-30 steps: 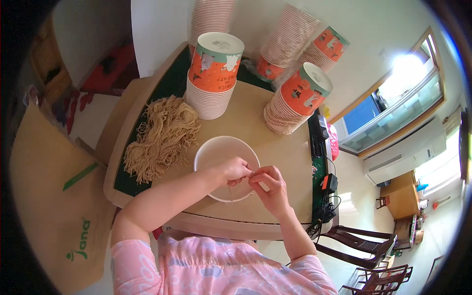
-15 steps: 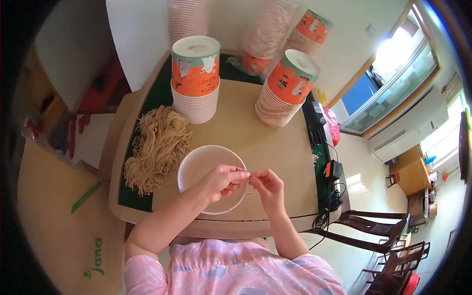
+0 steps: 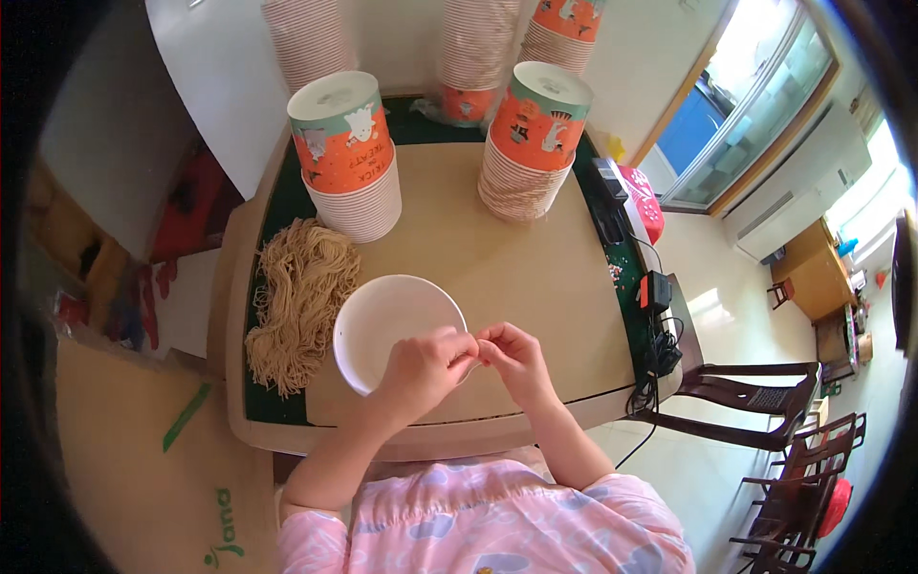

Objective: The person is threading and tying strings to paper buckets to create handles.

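A white paper bucket (image 3: pixel 382 311) stands mouth up near the front of the table, with a small dark hole in its left wall. My left hand (image 3: pixel 427 366) reaches across its near right side, fingers pinched. Just beyond the right rim my right hand (image 3: pixel 513 359) meets it, thumb and forefinger pressed together. Between the fingertips is a thin pale string, mostly hidden by the fingers. Left of the bucket lies a loose bundle of beige strings (image 3: pixel 301 297).
Upturned stacks of orange-and-green paper buckets stand at the back left (image 3: pixel 344 158) and back right (image 3: pixel 543 129), with more wrapped stacks (image 3: pixel 475 48) behind. A black adapter and cables (image 3: pixel 658 349) line the right table edge. A dark wooden chair (image 3: pixel 746 397) stands right.
The view has shifted, so the table's things appear moved. Both hands stay together at the bucket's right rim; the left hand has turned, its back now more toward me.
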A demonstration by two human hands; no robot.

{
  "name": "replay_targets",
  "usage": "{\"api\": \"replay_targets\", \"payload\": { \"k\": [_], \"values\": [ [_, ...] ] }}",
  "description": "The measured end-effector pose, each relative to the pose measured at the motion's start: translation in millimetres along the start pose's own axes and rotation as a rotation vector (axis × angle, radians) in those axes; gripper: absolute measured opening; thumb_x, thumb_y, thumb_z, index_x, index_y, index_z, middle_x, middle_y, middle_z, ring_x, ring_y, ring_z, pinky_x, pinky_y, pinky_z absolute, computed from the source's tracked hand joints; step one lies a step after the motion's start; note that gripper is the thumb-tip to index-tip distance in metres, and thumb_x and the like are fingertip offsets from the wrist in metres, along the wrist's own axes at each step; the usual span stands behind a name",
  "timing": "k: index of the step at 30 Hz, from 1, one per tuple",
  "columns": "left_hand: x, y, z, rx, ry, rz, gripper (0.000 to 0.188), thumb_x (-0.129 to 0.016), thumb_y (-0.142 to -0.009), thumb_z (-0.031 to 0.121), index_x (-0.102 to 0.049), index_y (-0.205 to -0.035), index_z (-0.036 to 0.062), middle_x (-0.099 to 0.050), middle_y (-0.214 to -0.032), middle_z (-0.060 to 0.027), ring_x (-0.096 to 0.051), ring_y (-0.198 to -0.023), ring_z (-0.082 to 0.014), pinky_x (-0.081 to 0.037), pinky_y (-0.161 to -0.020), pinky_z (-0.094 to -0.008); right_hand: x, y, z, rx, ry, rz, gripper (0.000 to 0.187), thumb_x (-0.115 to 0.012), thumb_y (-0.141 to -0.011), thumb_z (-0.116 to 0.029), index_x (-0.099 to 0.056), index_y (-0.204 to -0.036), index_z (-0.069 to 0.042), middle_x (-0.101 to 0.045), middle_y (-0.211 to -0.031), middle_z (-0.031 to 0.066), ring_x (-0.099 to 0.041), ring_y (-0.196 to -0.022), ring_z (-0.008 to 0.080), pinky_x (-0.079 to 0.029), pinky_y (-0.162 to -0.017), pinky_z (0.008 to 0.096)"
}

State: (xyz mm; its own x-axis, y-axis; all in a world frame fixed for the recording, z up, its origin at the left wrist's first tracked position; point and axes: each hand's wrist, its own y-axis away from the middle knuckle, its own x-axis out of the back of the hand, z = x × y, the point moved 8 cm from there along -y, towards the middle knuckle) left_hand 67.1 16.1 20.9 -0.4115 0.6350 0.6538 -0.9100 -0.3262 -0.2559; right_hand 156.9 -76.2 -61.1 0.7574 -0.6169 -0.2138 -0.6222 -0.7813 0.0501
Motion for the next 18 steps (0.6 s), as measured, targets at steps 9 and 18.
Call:
{"api": "replay_targets", "payload": {
  "k": [9,18],
  "values": [
    [-1.9,9.1,13.1,-0.111,-0.189,0.038,0.007,-0.068,-0.079,0.013,-0.061,-0.078,0.0125,-0.054,-0.071,-0.0039,-0.059,-0.065,-0.0230,-0.048,-0.054,-0.0379,-2.9,6.9,8.7,-0.047,-0.186,-0.004,0.012,-0.061,-0.092,-0.012,-0.063,-0.096,-0.001,-0.062,-0.085,-0.0014,-0.052,-0.074,0.0051,-0.042,-0.066,0.0201],
    [-3.0,6.5,12.7,-0.092,-0.117,-0.055,0.007,-0.068,-0.078,0.008,-0.063,-0.083,0.0095,-0.058,-0.074,-0.0062,-0.061,-0.065,-0.0245,-0.048,-0.055,-0.0364,-8.3,3.4,17.0,-0.092,-0.270,-0.045,0.011,-0.061,-0.092,-0.011,-0.063,-0.095,0.000,-0.062,-0.087,0.0014,-0.054,-0.077,0.0079,-0.044,-0.070,0.0221]
  ]
}}
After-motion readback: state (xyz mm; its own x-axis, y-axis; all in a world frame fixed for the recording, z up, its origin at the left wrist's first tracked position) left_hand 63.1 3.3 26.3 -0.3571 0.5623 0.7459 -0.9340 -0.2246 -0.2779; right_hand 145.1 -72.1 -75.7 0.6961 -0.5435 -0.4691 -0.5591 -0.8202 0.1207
